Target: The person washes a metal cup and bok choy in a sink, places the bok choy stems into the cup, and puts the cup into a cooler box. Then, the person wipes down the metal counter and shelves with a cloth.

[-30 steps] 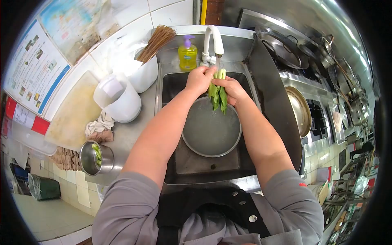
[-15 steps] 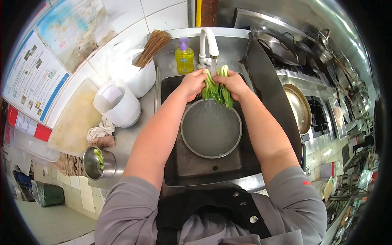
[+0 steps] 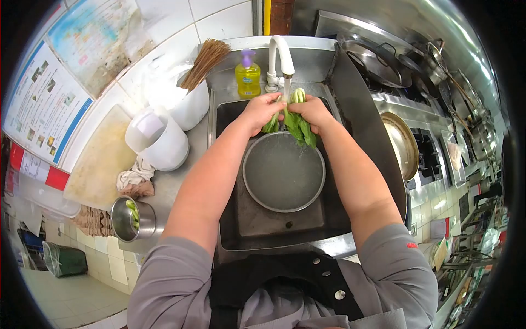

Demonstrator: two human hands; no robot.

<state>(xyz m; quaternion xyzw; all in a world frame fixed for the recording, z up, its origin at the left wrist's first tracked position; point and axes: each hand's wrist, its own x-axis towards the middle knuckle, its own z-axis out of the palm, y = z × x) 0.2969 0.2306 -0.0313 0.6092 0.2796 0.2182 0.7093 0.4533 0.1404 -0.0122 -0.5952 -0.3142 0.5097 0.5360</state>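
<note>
Two-handed, I hold bok choy (image 3: 298,129) beneath the running faucet (image 3: 285,59), fingers of left hand (image 3: 261,113) and right hand (image 3: 314,113) gripping it.

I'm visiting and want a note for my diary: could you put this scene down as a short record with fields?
Place: a sink with a white tap
Water: running from the tap
Left hand: holding leafy greens
Right hand: gripping greens near their pale stems
Below the hands: a round pan in the sink
Beside the tap: yellow soap
On the counter: a steel pot, green pieces inside
</note>
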